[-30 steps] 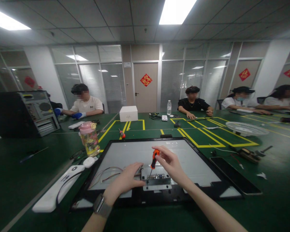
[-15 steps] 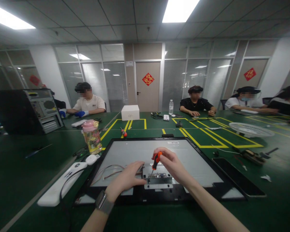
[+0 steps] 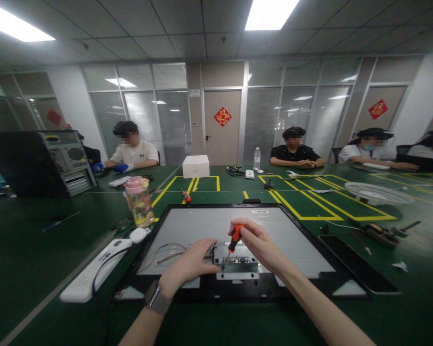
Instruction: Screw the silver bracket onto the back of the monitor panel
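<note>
My right hand [image 3: 257, 242] is closed around the handle of an orange and black screwdriver [image 3: 235, 236]. Its shaft slants down to the left, and the tip meets the left part of a silver metal bracket [image 3: 252, 267]. My left hand [image 3: 188, 263], with a watch on the wrist, grips the bracket's left edge, thumb below and fingers above. The bracket lies on the back of a flat display panel [image 3: 187, 226] with a black frame. Thin wires [image 3: 159, 251] run out to the left from beneath my left hand.
Left of the panel are a white power strip [image 3: 90, 274] and a pink-lidded bottle [image 3: 139, 202]. A black phone-like slab [image 3: 357, 263] lies to the right. Farther off stand a white box [image 3: 196, 166] and a computer case [image 3: 68, 161]. Several people sit across the table.
The view has shifted slightly. My hands and the screwdriver keep nearly the same pose on the bracket. Across the table, the person in black has brought both hands together.
</note>
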`<action>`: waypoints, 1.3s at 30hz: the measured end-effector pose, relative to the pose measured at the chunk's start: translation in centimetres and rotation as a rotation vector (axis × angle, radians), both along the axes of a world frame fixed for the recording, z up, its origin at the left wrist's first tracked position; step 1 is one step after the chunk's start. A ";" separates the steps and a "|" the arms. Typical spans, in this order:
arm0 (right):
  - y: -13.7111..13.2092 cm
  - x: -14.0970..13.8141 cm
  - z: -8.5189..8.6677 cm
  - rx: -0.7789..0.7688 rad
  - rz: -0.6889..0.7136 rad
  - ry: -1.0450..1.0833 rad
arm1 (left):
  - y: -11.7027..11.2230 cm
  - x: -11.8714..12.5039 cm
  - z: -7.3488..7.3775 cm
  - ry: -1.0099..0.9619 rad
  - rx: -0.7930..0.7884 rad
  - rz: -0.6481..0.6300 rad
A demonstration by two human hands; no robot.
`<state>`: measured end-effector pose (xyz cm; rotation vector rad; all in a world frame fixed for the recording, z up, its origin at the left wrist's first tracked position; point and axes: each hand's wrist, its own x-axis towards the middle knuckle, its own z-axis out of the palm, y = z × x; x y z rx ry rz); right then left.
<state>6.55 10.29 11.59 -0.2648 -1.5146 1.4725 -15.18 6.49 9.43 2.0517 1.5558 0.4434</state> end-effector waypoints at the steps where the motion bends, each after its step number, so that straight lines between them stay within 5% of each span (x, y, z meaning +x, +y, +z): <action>1: -0.1 0.0 0.1 -0.009 0.006 0.009 | 0.0 0.0 0.0 -0.001 0.000 -0.002; 14: -0.8 -0.2 0.1 0.026 -0.114 -0.044 | 0.0 -0.1 -0.1 -0.004 0.023 -0.008; 24: -0.5 0.1 0.0 -0.098 0.035 0.031 | 0.1 -0.1 -0.1 0.011 0.009 0.001; 39: -0.3 0.3 -0.2 -0.119 -0.007 0.029 | 0.2 -0.2 -0.3 0.009 0.016 -0.006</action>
